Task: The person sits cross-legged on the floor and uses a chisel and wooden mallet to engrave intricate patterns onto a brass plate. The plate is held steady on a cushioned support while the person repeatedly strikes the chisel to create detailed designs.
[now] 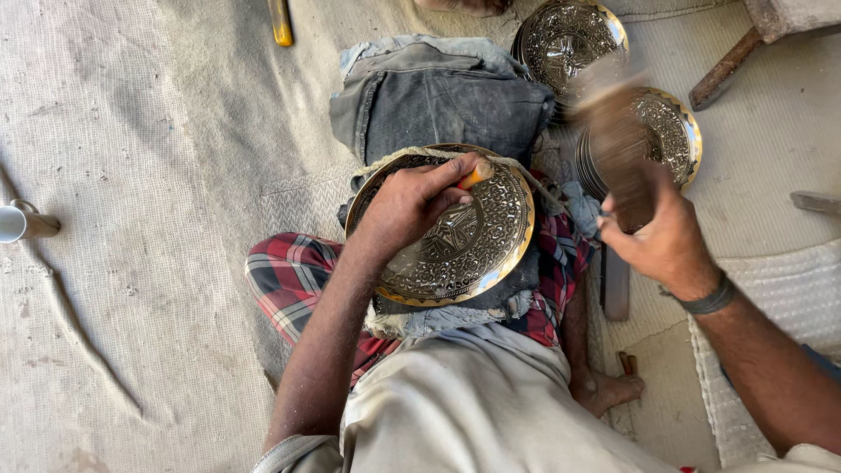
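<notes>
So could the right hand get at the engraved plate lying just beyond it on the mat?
Probably yes. The right hand grips a blurred wooden mallet and the plate lies directly past it, nothing between them, though the hand is occupied.

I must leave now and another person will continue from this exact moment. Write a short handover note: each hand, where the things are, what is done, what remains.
Left hand: holds a small orange-handled punch tip-down on the engraved brass plate.
Right hand: grips a wooden mallet, raised and blurred by motion.
Plate: lies on grey cloth padding over the lap.
Done: the pattern covers most of the plate's face.
Left: I cannot tell which details are unfinished. Two more engraved plates lie on the mat, upper right.
</notes>
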